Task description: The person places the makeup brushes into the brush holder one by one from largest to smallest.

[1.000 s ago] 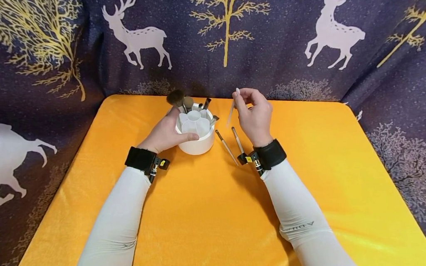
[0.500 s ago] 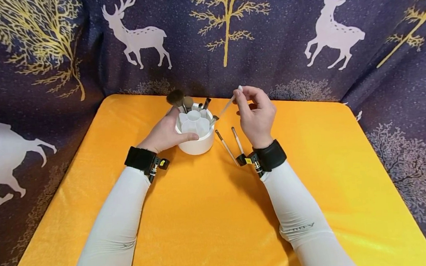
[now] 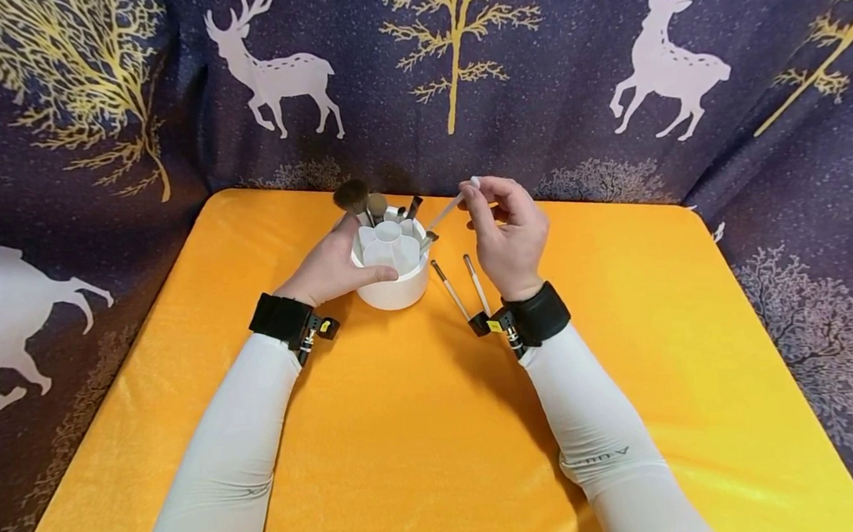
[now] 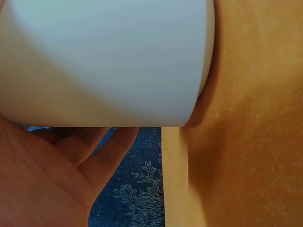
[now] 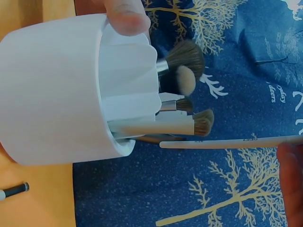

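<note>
On your right sleeve you can make out faint upside-down lettering that looks like "A U X", and the slim white brush handle carries small grey print too blurred to read.

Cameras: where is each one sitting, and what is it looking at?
Head: worn on the head, looks down at the orange mat; both sleeves, left hand and right hand show.
Left wrist: sits low beside the white holder; palm and fingers show.
Right wrist: faces the holder's open top, its brushes and the thin white stick; fingertips show.
All three share the holder.
</note>
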The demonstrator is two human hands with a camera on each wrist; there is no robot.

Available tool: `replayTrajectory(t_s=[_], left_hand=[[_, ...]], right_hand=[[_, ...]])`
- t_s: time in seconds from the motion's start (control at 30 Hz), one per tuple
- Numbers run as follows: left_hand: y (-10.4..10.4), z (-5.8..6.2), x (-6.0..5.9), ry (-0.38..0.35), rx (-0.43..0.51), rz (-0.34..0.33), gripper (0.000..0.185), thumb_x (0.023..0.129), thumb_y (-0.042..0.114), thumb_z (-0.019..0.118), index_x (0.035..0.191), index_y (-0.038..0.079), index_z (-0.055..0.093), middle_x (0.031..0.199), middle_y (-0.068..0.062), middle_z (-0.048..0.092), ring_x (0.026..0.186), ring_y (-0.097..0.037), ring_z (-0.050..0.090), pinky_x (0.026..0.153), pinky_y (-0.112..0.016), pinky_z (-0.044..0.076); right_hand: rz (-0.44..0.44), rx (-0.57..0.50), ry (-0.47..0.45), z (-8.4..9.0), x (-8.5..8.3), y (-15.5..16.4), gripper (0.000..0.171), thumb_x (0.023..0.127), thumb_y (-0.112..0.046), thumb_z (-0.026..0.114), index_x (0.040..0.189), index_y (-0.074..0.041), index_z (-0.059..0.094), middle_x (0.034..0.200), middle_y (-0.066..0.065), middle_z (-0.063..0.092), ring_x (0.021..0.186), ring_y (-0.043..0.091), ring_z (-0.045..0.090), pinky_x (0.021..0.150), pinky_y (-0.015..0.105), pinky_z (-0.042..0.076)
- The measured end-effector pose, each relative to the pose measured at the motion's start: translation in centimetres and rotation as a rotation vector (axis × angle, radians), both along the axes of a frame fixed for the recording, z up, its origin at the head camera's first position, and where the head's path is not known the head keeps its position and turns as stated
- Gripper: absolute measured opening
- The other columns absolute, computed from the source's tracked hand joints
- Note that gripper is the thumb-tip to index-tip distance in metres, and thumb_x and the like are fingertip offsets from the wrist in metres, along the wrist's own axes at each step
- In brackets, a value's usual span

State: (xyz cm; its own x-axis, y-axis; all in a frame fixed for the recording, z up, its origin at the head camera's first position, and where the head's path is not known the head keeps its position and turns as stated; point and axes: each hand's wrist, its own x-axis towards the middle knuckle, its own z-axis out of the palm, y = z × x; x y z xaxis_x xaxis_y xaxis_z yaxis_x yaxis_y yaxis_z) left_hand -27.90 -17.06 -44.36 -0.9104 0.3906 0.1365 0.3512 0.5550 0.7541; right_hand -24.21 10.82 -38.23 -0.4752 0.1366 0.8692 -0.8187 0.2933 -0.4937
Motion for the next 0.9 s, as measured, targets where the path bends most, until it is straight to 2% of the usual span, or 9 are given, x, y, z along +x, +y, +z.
replayTrajectory(t_s=[0.2, 0.4, 0.53, 0.73, 0.9], left_hand=[[0.0, 0.0, 0.0, -0.001, 0.007, -0.003, 0.119, 0.083, 0.058, 0.097, 0.173, 0.022, 0.028, 0.169, -0.012, 0.043, 0.147, -0.034, 0.052, 0.125, -0.057, 0.042], [0.0, -0.1, -0.1, 0.0, 0.004, 0.001, 0.119, 0.083, 0.059, 0.097, 0.172, 0.02, 0.029, 0.169, -0.013, 0.044, 0.147, -0.034, 0.052, 0.125, -0.057, 0.042], [0.1, 0.0, -0.1, -0.009, 0.005, 0.0, 0.121, 0.082, 0.06, 0.097, 0.173, 0.021, 0.028, 0.17, -0.013, 0.043, 0.148, -0.034, 0.051, 0.126, -0.057, 0.041], [0.1, 0.1, 0.0, -0.017, 0.012, -0.002, 0.121, 0.082, 0.06, 0.097, 0.174, 0.023, 0.027, 0.17, -0.012, 0.043, 0.148, -0.034, 0.051, 0.126, -0.058, 0.041], [0.1, 0.1, -0.1, -0.008, 0.008, -0.004, 0.121, 0.083, 0.059, 0.096, 0.175, 0.025, 0.025, 0.172, -0.011, 0.041, 0.15, -0.034, 0.05, 0.127, -0.058, 0.039]], right_hand=[[0.054, -0.009, -0.003, -0.2, 0.1, -0.4, 0.012, 0.101, 0.011, 0.075, 0.112, 0.007, 0.076, 0.101, 0.017, 0.081, 0.08, 0.037, 0.076, 0.067, 0.021, 0.061], [0.073, 0.011, -0.033, -0.5, 0.1, -0.7, 0.011, 0.102, 0.008, 0.076, 0.113, 0.007, 0.075, 0.103, 0.017, 0.081, 0.082, 0.03, 0.077, 0.066, 0.022, 0.062], [0.079, 0.085, -0.067, -0.8, 0.0, -0.7, 0.013, 0.105, 0.001, 0.075, 0.117, 0.007, 0.074, 0.106, 0.018, 0.081, 0.085, 0.028, 0.077, 0.068, 0.022, 0.062], [0.077, 0.233, -0.133, -1.2, -0.1, -0.6, 0.026, 0.107, -0.009, 0.077, 0.128, 0.005, 0.072, 0.118, 0.014, 0.081, 0.093, 0.027, 0.077, 0.07, 0.025, 0.058], [0.067, 0.24, -0.14, -1.3, -0.3, -0.4, 0.026, 0.107, -0.01, 0.076, 0.129, 0.004, 0.072, 0.12, 0.015, 0.08, 0.096, 0.027, 0.076, 0.074, 0.026, 0.056]])
